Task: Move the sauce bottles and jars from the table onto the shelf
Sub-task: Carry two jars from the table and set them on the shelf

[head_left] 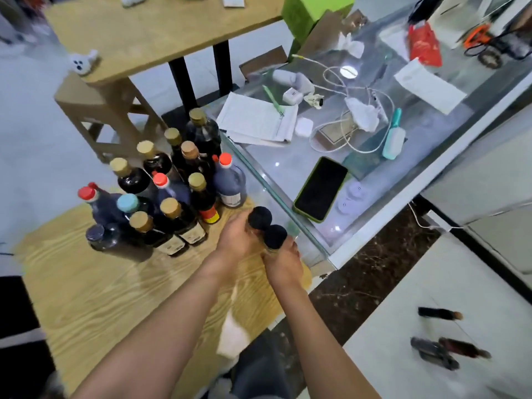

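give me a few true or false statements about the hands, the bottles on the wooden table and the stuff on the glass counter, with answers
1. Each hand holds a small black-capped jar: the left hand grips one black-capped jar and the right hand grips the other black-capped jar. True.
2. The cluster of dark sauce bottles stands on the light wooden table. True.
3. Every bottle in the cluster has a gold cap. False: several have red caps and one, the light-blue-capped bottle, has a blue cap.
4. The green-cased smartphone stands upright among the bottles. False: it lies flat, screen up, on the glass counter.
5. A white coiled cable lies on the glass counter. True.
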